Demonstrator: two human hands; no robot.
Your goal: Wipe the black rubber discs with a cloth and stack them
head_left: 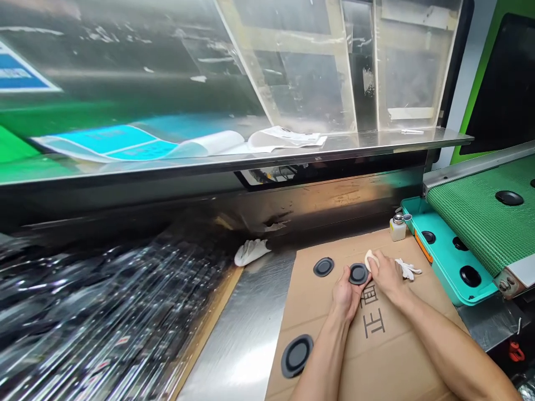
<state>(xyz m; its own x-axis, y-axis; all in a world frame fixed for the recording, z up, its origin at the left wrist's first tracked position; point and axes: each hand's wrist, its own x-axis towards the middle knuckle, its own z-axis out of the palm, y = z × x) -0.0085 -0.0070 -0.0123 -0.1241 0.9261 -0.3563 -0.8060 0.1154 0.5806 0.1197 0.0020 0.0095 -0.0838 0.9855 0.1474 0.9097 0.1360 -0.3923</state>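
My left hand is closed around the edge of a black rounded disc with a raised ring, held above the cardboard sheet. In my right hand is a small cream-coloured pad, pinched close to the disc's right edge; whether it touches the disc I cannot tell. Two similar black parts lie on the cardboard: one part beyond my left hand, another part left of my left forearm. A crumpled white glove lies just past my right hand.
A small white pump bottle stands at the cardboard's far corner. A turquoise bin with black parts sits beside the green conveyor belt on the right. Shiny plastic-wrapped pieces fill the left. A metal shelf crosses the back.
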